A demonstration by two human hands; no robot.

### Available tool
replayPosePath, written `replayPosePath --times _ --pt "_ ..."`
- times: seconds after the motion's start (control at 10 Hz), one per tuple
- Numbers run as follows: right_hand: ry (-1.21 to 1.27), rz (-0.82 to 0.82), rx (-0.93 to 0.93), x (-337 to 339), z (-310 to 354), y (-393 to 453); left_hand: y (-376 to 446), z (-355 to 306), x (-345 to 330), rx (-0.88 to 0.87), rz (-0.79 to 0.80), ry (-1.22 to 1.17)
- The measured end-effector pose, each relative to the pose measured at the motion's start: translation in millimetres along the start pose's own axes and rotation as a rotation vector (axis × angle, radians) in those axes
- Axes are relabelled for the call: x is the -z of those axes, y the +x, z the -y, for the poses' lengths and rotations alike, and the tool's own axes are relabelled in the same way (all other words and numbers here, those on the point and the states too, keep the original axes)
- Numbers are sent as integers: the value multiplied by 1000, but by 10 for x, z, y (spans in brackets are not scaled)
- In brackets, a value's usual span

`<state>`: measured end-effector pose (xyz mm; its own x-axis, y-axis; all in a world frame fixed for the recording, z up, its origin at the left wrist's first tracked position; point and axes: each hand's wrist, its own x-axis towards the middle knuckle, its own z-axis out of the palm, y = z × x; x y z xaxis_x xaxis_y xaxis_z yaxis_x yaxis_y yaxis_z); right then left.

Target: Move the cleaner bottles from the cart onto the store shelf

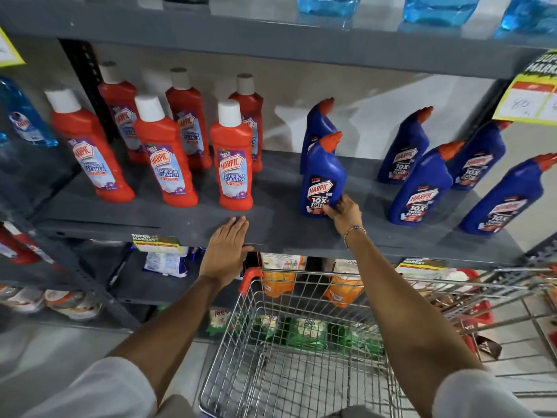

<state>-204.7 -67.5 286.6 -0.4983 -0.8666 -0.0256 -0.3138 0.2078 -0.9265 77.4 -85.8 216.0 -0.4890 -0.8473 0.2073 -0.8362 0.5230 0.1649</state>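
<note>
A blue cleaner bottle (pixel 322 173) with a red angled cap stands upright on the grey store shelf (pixel 180 218), and my right hand (pixel 344 213) grips its lower right side. My left hand (pixel 226 250) lies flat, fingers spread, on the shelf's front edge and holds nothing. Several more blue bottles (pixel 422 185) stand to the right. Several red bathroom cleaner bottles (pixel 233 158) with white caps stand to the left. Below my arms the wire cart (pixel 271 372) shows a bare basket floor.
A lower shelf holds orange pouches (pixel 342 289) and white packets (pixel 165 263) behind the cart's rim. Light blue bottles (pixel 437 9) sit on the shelf above. Yellow price tags (pixel 533 95) hang at the right. A second cart (pixel 512 297) stands on the right.
</note>
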Motion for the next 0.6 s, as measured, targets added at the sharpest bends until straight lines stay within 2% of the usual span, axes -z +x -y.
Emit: replayPosePath --times 0.4,0.5,0.6 --pt "-36 32 -22 23 116 -173 21 -5 35 -16 67 45" --pt "-102 -26 20 6 74 -342 42 -12 77 -16 108 97" --pt "-216 -123 139 -40 -31 -599 6 -48 116 -32 77 95"
